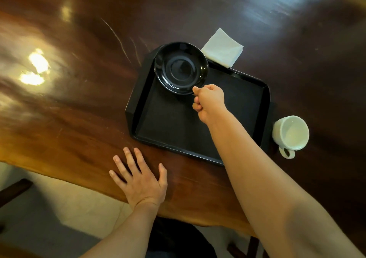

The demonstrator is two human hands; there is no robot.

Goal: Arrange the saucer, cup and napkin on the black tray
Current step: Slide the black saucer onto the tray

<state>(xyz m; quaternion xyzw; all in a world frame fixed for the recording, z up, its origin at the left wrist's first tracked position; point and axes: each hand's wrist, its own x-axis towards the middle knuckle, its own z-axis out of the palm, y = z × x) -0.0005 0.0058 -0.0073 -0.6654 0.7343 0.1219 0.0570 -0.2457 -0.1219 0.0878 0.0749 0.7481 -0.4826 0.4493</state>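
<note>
Head view: a glossy dark brown wooden surface (83, 103) is seen from above, with bright light reflections toward its left edge. A rectangular black plastic tray with cut corners (198, 135) lies on the surface, right of centre and near the near edge.

A round glossy black saucer (180, 67) is positioned over the far left corner of the tray, its far rim overlapping the tray's border. Whether the saucer rests flat on the tray or is held slightly above it cannot be told. The saucer's near right rim is pinched by the right hand (208, 101): the thumb is laid on top of the rim and the remaining fingers are curled under, so the grip is closed on the saucer. The right forearm is extended across the tray from the near right.

A folded white paper napkin (222, 47) lies on the surface just beyond the tray's far edge, with one corner touching or overlapping the rim. A white ceramic cup with a loop handle (290, 134) stands upright on the surface just beside the tray's right edge, handle turned toward the near edge.

The left hand (141, 180) is laid flat, palm down, fingers spread, on the surface near its near edge, left of the tray; nothing is held in it.
</note>
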